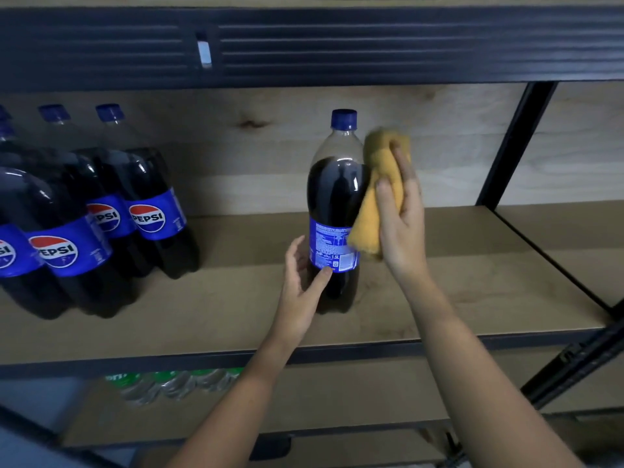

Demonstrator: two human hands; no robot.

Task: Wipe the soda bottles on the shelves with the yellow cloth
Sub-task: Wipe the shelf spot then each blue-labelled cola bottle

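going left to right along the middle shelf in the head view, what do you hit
group of pepsi bottles → left hand → single pepsi bottle → yellow cloth → right hand → dark shelf upright

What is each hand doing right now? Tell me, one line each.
Left hand: holds the lower part of the lone bottle, thumb on its label.
Right hand: holds the yellow cloth against the bottle's right side.
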